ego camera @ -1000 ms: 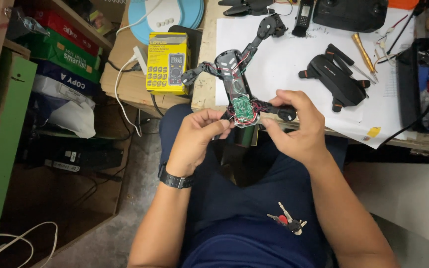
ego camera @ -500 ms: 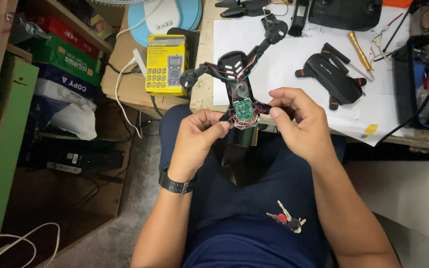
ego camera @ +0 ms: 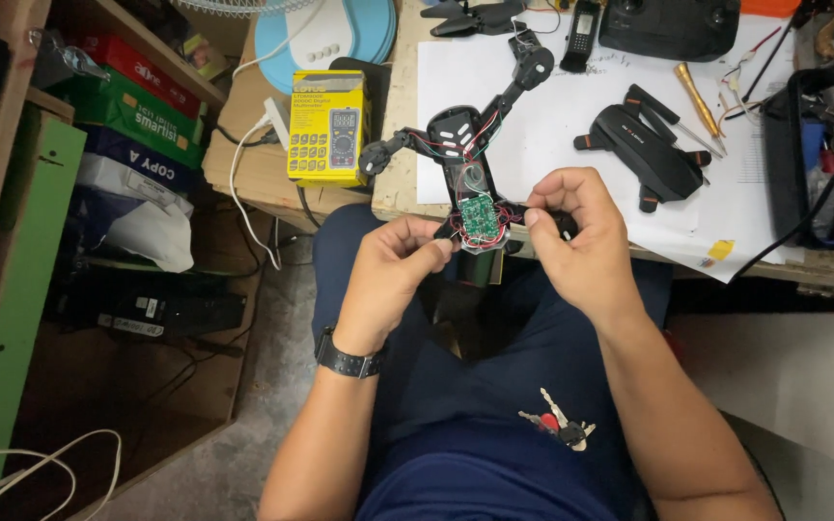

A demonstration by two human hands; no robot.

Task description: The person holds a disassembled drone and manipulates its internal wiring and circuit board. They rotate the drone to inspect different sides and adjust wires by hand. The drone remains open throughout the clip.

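Observation:
An opened black drone frame lies at the table's front edge, its arms spread and a green circuit board with red and black wires showing at the near end. My left hand pinches the frame's near left side beside the board. My right hand grips the near right arm, fingers curled around it. A black watch sits on my left wrist. The drone's black top shell rests apart on white paper to the right.
A yellow multimeter lies left of the drone. A screwdriver, a black controller and a black tool tray stand at the back right. Shelves with boxes fill the left side. Keys rest on my lap.
My right hand has lifted off the board's right side and now grips the near arm with raised fingers. The left hand kept its pinch. The view shifted slightly.

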